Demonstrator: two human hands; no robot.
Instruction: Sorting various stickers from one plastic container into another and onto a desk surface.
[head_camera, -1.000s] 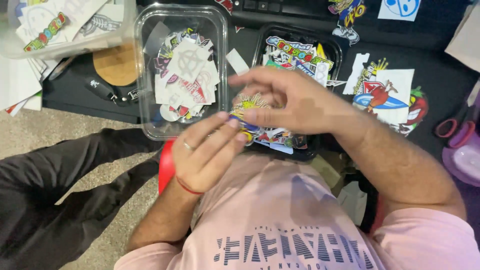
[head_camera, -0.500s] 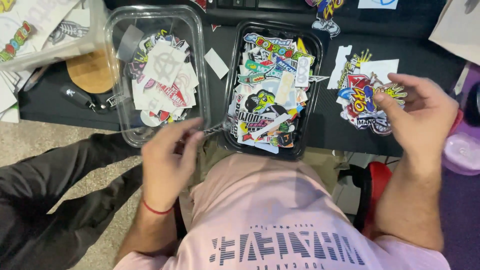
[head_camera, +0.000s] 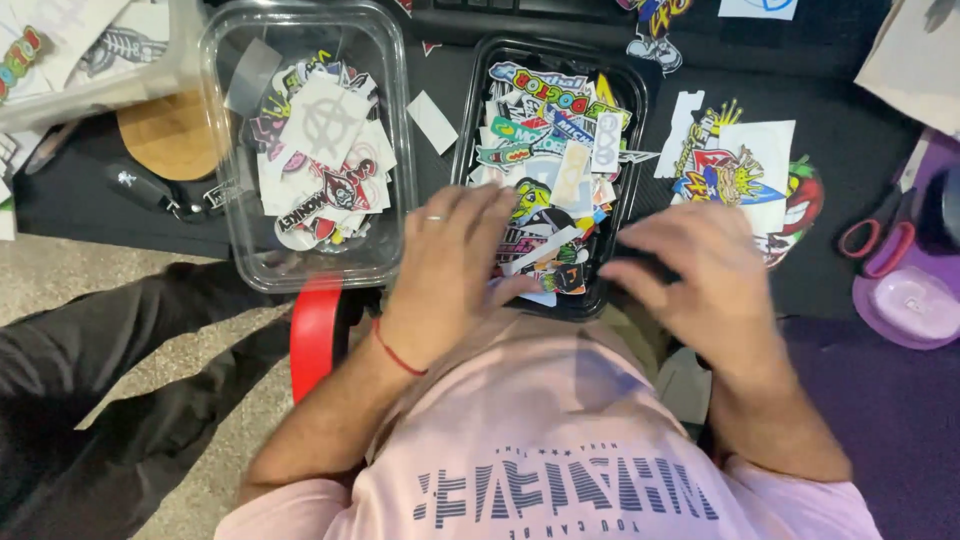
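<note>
A black tray (head_camera: 642, 92) full of colourful stickers (head_camera: 548, 150) sits on the dark desk in front of me. My left hand (head_camera: 455, 262), with a ring and a red wrist cord, lies flat on the tray's near left stickers with its fingers apart. My right hand (head_camera: 692, 275) is blurred at the tray's near right corner. Its fingers are spread over the rim and nothing shows in them. A clear plastic container (head_camera: 216, 205) holding more stickers stands to the left of the tray.
A loose pile of stickers (head_camera: 735, 170) lies right of the tray. Red-handled scissors (head_camera: 880, 240) and a purple lidded thing (head_camera: 915, 305) are at the far right. A round wooden piece (head_camera: 170, 135) and a black key fob (head_camera: 140, 188) lie at left. A red chair part (head_camera: 315, 335) is below.
My right hand came back from the loose sticker pile to the tray's near right corner. My left hand moved up from my lap onto the tray's stickers.
</note>
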